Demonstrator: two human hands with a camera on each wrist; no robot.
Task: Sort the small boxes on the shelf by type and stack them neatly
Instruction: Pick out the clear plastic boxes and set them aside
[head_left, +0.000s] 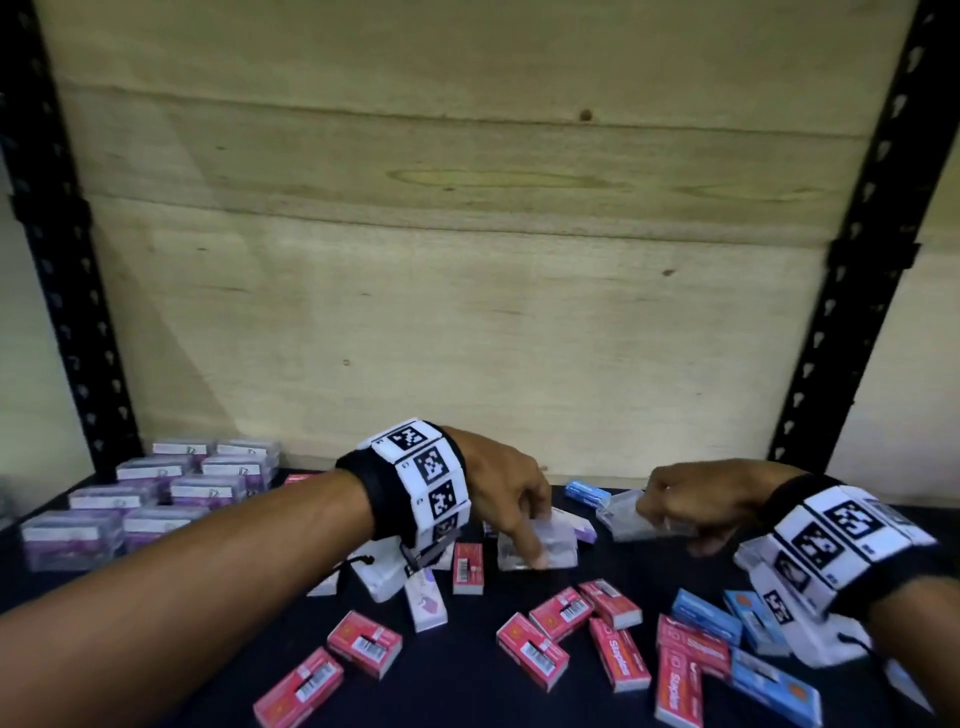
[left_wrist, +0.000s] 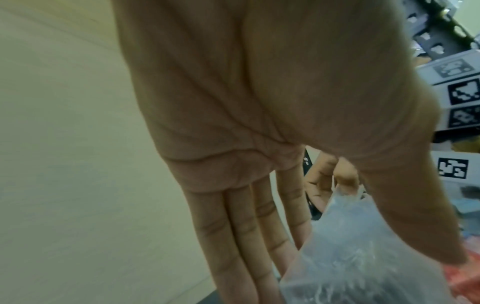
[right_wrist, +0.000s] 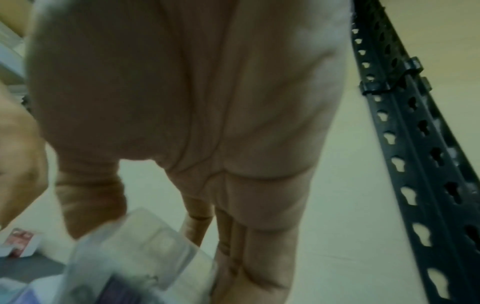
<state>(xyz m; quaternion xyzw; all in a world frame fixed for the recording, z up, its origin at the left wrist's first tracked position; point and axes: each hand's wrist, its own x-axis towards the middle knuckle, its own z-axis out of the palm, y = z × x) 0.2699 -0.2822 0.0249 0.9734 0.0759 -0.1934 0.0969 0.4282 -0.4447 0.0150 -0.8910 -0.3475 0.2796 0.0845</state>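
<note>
left hand (head_left: 511, 499) grasps a clear box (head_left: 537, 548) standing on the shelf (head_left: 457, 670) | right hand (head_left: 691, 501) grasps another clear box (head_left: 623, 517), just right of the left hand | stacked clear boxes (head_left: 150, 493) far left | red boxes (head_left: 561, 634) and blue boxes (head_left: 727, 621) scattered nearer, below both hands

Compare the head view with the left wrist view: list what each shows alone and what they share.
Only the head view: the stacked clear boxes at the shelf's back left, scattered red boxes and blue boxes, and the plywood back panel.

Only the left wrist view: the left palm and the undersides of its fingers.

Both: the left hand gripping a clear plastic box, and the right hand with its marker wristband.
</note>
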